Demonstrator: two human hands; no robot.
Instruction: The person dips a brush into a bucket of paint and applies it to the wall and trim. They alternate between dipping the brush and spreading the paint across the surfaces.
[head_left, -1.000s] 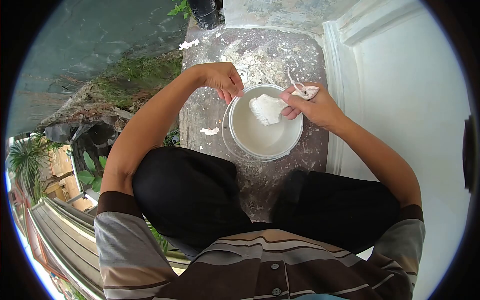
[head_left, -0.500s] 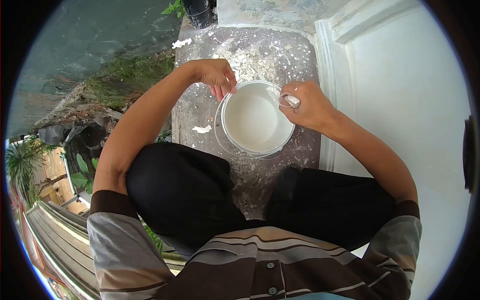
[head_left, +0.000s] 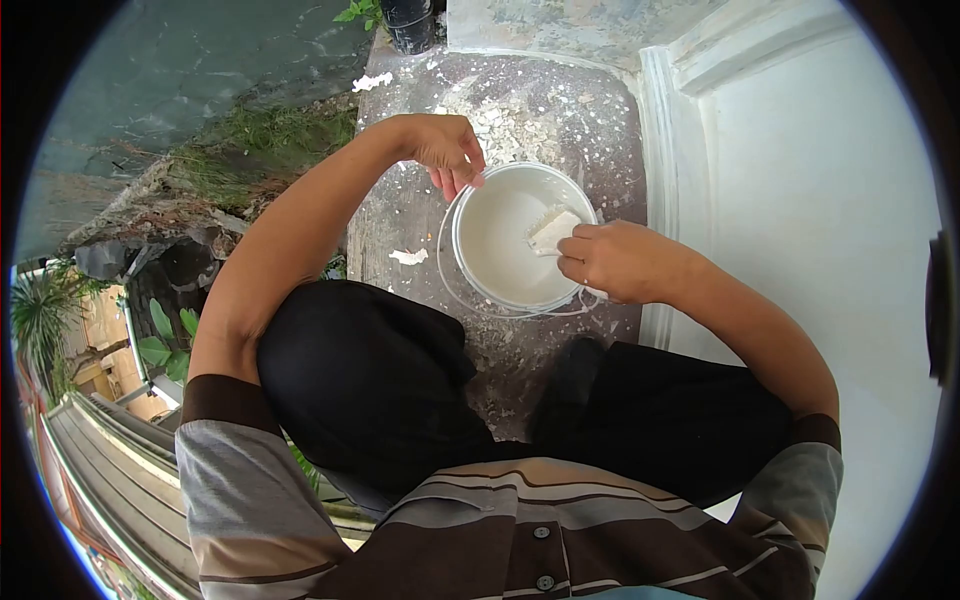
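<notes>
A round white bucket [head_left: 462, 250] with white paint [head_left: 505, 250] inside stands on the floor between the knees. My left hand [head_left: 452, 158] pinches the bucket's rim at its upper left. Over the right side of the bucket, my right hand [head_left: 622, 262] is closed on a white-coated brush [head_left: 553, 232], whose head is inside the opening. Most of the brush handle is hidden by the fingers. The thin wire handle [head_left: 442, 265] of the bucket hangs down around its left and lower sides.
White paint chips [head_left: 515, 135] lie on the stained floor [head_left: 385, 225] beyond the bucket. A white wall [head_left: 800, 200] rises on the right. A black pipe [head_left: 408, 25] stands at the top. Water [head_left: 220, 60] and plants [head_left: 280, 130] are to the left.
My right hand has moved down and turned, bringing the brush head over the inside of the bucket. My left hand stays at the rim.
</notes>
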